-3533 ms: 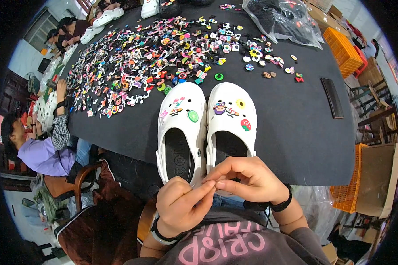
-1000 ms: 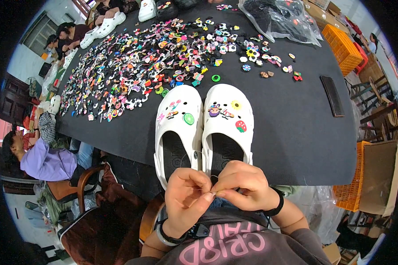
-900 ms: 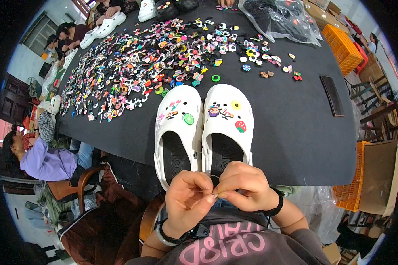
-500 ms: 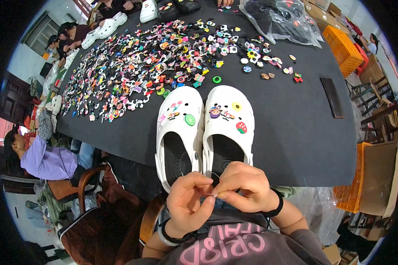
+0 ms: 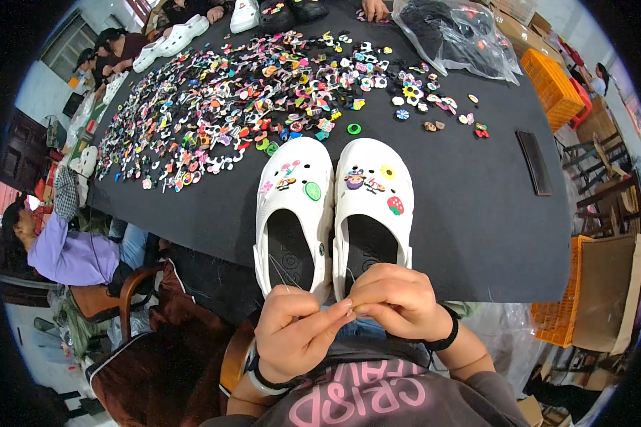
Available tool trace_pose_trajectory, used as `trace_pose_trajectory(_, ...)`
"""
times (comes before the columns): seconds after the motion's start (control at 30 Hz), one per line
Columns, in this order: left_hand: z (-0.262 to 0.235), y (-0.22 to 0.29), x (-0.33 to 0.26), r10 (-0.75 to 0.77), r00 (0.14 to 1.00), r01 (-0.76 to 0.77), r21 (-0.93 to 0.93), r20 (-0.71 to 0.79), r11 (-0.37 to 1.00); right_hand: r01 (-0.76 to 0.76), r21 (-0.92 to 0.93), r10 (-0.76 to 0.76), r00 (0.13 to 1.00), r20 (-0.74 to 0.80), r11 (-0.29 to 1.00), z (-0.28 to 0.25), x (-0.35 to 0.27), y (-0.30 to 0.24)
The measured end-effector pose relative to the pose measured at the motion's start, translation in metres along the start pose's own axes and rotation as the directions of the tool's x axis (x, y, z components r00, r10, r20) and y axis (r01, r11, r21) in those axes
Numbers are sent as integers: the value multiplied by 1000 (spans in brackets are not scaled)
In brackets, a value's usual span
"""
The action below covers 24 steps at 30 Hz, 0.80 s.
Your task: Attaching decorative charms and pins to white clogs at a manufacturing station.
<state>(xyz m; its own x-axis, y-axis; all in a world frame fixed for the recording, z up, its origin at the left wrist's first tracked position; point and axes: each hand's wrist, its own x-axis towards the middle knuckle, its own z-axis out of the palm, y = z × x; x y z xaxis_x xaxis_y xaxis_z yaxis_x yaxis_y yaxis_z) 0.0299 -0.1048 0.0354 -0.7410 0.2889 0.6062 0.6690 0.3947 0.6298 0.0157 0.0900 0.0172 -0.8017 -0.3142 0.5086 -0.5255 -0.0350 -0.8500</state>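
Observation:
My left hand point(image 5: 295, 331) and my right hand point(image 5: 399, 302) meet fingertip to fingertip just in front of two white clogs, both pinched closed. Fine pale strands of thread point(image 5: 286, 274) rise from the fingers over the clog openings; the pinched part is hidden. The left clog point(image 5: 297, 160) carries a lime slice, cherries, a pink flower and a small figure charm. On the right clog point(image 5: 369, 158) are a sunflower, a purple-hatted figure, a strawberry and another small charm. Both clogs stand side by side, toes away from me.
A large spread of colourful shoe charms point(image 5: 228, 107) covers the far left of the dark table point(image 5: 477, 242). A black strip-shaped object point(image 5: 533, 162) lies at right, a clear plastic bag point(image 5: 463, 39) at the back. More white clogs point(image 5: 171, 43) stand far left. People sit around the table.
My left hand's fingers have curled in and turned, closing against the right fingertips. The gap between the hands has narrowed. The view has shifted slightly; the clogs keep their arrangement.

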Motion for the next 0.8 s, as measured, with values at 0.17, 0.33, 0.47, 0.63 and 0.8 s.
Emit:
trace_pose_trajectory(0.17, -2, 5, 0, 17, 1000, -16, 55, -20, 998, 19, -51, -19, 1000, 0, 999, 3, 0, 0)
trace_pose_trajectory(0.33, 0, 6, -1, 25, 999, -19, 153, -38, 988, 32, -118, -34, 999, -13, 993, 5, 1, 0)
trace_pose_trajectory(0.47, -1, 9, 2, 44, 998, -35, 204, -42, 978, 37, -132, -38, 999, -2, 991, 5, 5, -1)
trace_pose_trajectory(0.63, -1, 8, 6, 10, 1000, -7, 143, -21, 990, -59, -55, 62, 996, 59, 997, 2, 8, -1)
trace_pose_trajectory(0.8, 1, 8, 9, -3, 1000, 5, 100, -22, 995, -114, -34, 116, 990, 78, 993, 1, 10, -5)
